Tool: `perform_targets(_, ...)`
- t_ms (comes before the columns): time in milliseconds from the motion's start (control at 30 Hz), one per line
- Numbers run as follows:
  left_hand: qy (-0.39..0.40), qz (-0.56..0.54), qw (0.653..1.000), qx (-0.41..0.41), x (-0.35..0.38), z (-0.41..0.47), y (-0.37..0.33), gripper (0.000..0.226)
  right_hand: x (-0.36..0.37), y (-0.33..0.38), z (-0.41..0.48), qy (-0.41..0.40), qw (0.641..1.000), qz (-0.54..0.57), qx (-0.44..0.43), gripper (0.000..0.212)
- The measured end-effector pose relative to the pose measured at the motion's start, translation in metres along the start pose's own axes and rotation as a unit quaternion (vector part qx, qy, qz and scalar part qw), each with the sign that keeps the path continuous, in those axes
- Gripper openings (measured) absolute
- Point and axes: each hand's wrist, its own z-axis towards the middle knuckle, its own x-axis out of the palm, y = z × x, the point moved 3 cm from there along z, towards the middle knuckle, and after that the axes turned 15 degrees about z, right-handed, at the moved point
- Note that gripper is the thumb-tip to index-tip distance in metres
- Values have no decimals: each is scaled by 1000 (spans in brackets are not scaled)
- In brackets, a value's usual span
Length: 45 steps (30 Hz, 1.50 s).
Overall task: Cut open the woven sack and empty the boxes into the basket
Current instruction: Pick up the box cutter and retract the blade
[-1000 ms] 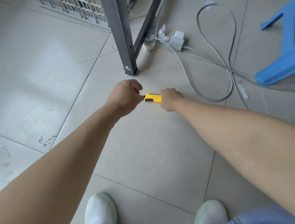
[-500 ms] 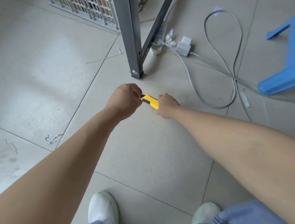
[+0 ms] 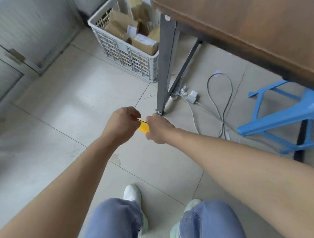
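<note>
Both hands meet over the floor on one small yellow utility knife [image 3: 143, 127]. The right hand [image 3: 159, 128] is curled closed around the knife's body, hiding most of it, while the left hand [image 3: 122, 125] pinches the dark tip end between thumb and fingers. Only a short yellow stretch shows between the two fists. Whether a blade is out, I cannot tell.

Both bare forearms reach forward from the person, who stands in blue jeans [image 3: 114, 223] and white shoes [image 3: 132, 193] on pale floor tiles [image 3: 76, 108].

Just beyond the hands stands the grey metal leg [image 3: 164, 68] of a wooden table [image 3: 247, 25]. Behind that leg, on the floor, sits the white lattice basket [image 3: 124, 55], already holding a jumble of brown cardboard boxes [image 3: 120, 25]. The woven sack is nowhere in my sight.

To the right of the leg, a white power strip [image 3: 176, 90] and an adapter [image 3: 192, 96] lie with looping grey cables [image 3: 223, 101]. Further right, a blue plastic stool [image 3: 282, 117] stands partly under the table.
</note>
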Motion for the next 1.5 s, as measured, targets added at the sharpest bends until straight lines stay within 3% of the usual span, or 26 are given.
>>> perform_targets(200, -71, -19, 997, 15, -156, -88, -64, 20, -117, 126, -99, -46, 998, 36, -35, 33)
perform_targets(267, -117, -18, 992, 42, -208, -115, -92, 20, -165, 162, -130, -80, 995, 37, -56, 26)
perform_targets(367, -165, -21, 982, 92, -276, -150, -134, 19, -237, 207, -181, -140, 987, 31, -78, 32)
perform_targets(567, -193, 24, 962, 190, -348, -188, -206, 17, -327, 248, -274, -252, 962, 32, -99, 28)
perform_targets(800, -143, 84, 931, 324, -339, -208, -275, 16, -366, 214, -337, -369, 928, 53, -5, 28)
perform_targets(900, -78, 73, 927, 361, -313, -212, -296, 17, -371, 189, -358, -404, 908, 106, 43, 27)
perform_targets(1000, 5, 39, 930, 366, -280, -213, -313, 20, -369, 158, -373, -436, 877, 182, 88, 22)
perform_targets(1167, 123, -1, 929, 348, -231, -205, -349, 27, -362, 108, -382, -457, 844, 251, 128, 32)
perform_targets(1267, 150, 32, 925, 347, -207, -194, -366, 28, -364, 75, -372, -447, 844, 253, 153, 34)
perform_targets(1500, 131, 65, 939, 312, -176, -146, -400, 25, -381, -4, -326, -380, 874, 216, 213, 38)
